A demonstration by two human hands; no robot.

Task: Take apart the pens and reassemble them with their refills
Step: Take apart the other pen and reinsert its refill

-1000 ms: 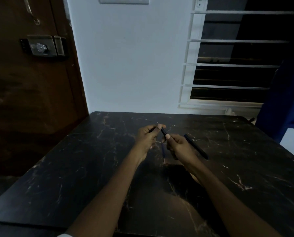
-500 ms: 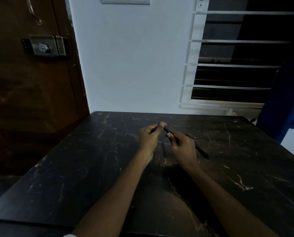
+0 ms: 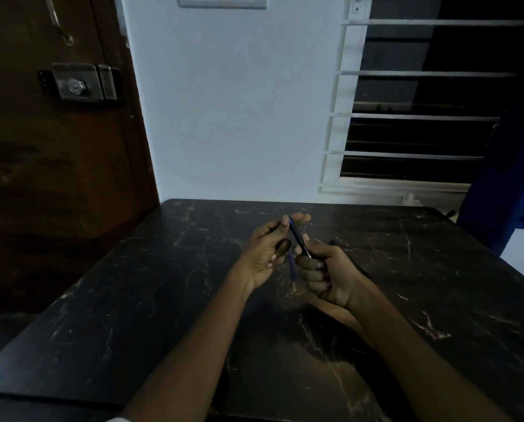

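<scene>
Setting: dark marble-patterned table (image 3: 163, 300), set against a pale wall (image 3: 233, 117); brown door (image 3: 41, 193) with metal lock (image 3: 81, 85) at left; barred window (image 3: 422, 117) at right; blue curtain (image 3: 513, 193) at far right.
Left hand (image 3: 265, 254): raised over the table's middle, palm turned inward; thumb and forefinger pinched on the upper end of the pen; other fingers loosely curled.
Right hand (image 3: 324, 275): just beside the left hand, curled into a fist; thumb and forefinger closed on the lower end of the pen.
Pen (image 3: 297, 239): dark, slim, held aloft between both hands; tilted, upper end toward the left hand, metal tip toward the right hand; a little blue visible at the upper end.
Refill (image 3: 291, 271): thin, blue, lying on the table below the gap between the hands; pale tip pointing toward the near edge.
Second pen (image 3: 335, 242): dark, lying on the table behind the right hand; mostly hidden by it.
Forearms: bare, reaching in from the near edge; well apart at the elbows, converging at the hands.
</scene>
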